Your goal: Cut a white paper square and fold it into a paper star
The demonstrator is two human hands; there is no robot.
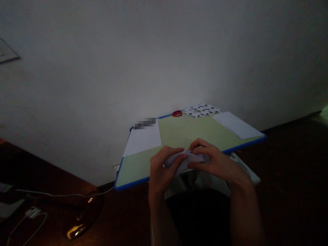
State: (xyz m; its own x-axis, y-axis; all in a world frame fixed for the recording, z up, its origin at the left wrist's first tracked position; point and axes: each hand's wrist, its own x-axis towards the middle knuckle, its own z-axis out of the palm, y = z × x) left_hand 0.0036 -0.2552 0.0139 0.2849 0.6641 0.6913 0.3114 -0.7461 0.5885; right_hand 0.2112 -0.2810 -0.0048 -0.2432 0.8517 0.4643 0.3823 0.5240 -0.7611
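Note:
Both my hands meet over the near edge of a green board with a blue rim (179, 133). My left hand (162, 169) and my right hand (217, 160) are both closed in a pinch on a small folded piece of white paper (188, 159) held between them. The fingertips press on its top and sides, and part of the paper is hidden under my fingers.
On the board lie a white sheet (143, 140) at the left, another white sheet (237, 125) at the right, a pile of cut white paper shapes (202, 110) and red-handled scissors (177, 113) at the far edge. A white wall stands behind. White cables (51, 195) run over the dark floor at the left.

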